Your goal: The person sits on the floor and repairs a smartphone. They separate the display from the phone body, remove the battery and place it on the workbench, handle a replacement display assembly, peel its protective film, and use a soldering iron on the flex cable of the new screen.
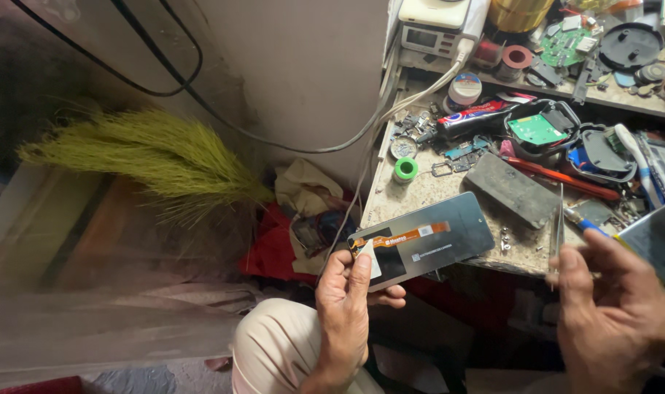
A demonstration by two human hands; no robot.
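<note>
A green grass broom [150, 157] lies far to the left of the phone screen panel [427, 239], out of the way on the floor side. The left hand [347, 303] is closed around the panel's lower left end, thumb pressed over the white tab beside the orange flex ribbon [405, 235], so the panel is held flat, back side up, where the ribbon can be got at. The panel hangs just at the near edge of the tabletop [420, 191], its far end over the surface. Behind the panel sit a green tape roll [405, 169] and a dark rectangular battery-like slab [513, 191]; farther back, a tube of adhesive [475, 117] and an opened device with a green circuit board [537, 129], all within reach. To the right of the panel, the right hand [613, 310] pinches metal tweezers [558, 222] between thumb and fingers, tips pointing up and away from the panel, while the remaining fingers curl loosely. A blue-handled tool [586, 222] lies just beyond it.
</note>
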